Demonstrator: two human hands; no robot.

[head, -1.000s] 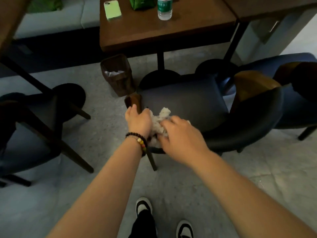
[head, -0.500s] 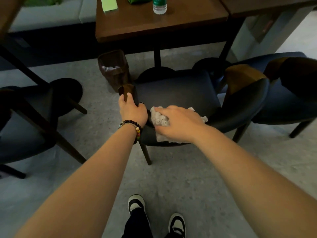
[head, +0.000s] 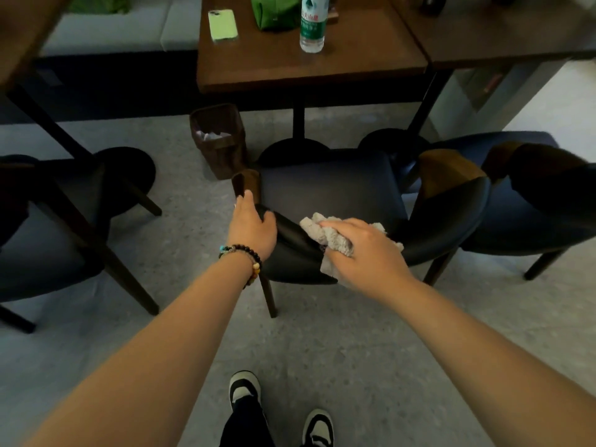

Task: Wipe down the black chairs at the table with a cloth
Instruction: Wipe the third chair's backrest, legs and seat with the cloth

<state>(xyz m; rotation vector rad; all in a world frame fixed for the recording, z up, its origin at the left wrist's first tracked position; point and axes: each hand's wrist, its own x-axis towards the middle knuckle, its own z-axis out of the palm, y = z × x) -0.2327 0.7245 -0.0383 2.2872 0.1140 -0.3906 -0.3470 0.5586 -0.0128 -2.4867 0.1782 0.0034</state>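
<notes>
Currently the black chair stands in front of the wooden table, backrest nearest the camera; left hand grips the backrest's left end, fingers curled over the rim; right hand holds the bunched grey cloth, pressing it onto the backrest's top edge; water bottle and green phone sit on the table; brown bin on the floor beside the chair.

Dim interior, low exposure overall. Brightest patch at upper right on pale floor; daylight apparently from that side. Deep shadow under table; black chairs nearly detail-free. Soft sheen along curved backrest. Forearms evenly lit, warm cast. Wide-angle bowing of straight lines near edges. Corners soft, upper left smeared. Fine grain, mild compression blur throughout.
</notes>
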